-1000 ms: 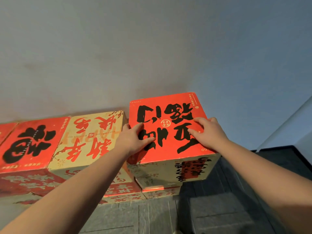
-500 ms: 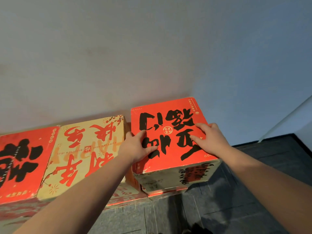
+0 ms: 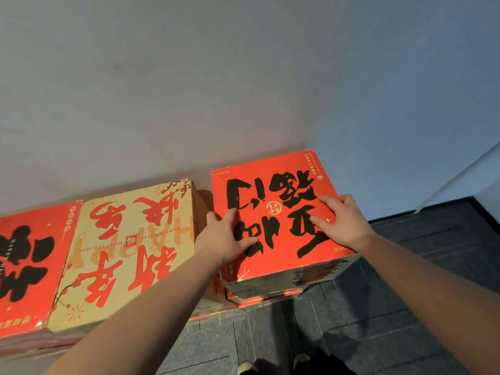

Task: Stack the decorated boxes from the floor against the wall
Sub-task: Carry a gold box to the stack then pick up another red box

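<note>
The red box with black brush lettering (image 3: 276, 220) sits at the right end of the row, on top of at least one other box whose red edge shows beneath it, its far edge close to the pale wall (image 3: 243, 90); you have it roughly where the task wants it, though its near corner looks to overhang the box below on the right, so I judge this to be a squaring-up push, not a carry.

Your left hand (image 3: 223, 239) lies over the box's left edge, thumb and fingers spread flat on the lid; your right hand (image 3: 342, 221) presses on the right part of the lid, fingers loosely splayed and slightly bent; neither hand is closed around anything, both simply bear down and steer, which suits sliding a light carton without lifting it.

Just beside it on the left stands the cream box with red lettering (image 3: 127, 253), a narrow gap between them; further left is another red box (image 3: 29, 266), cut off by the frame; all back onto the wall.

Below you is dark tiled floor (image 3: 392, 307); your shoe tips (image 3: 246, 368) show at the bottom edge.
</note>
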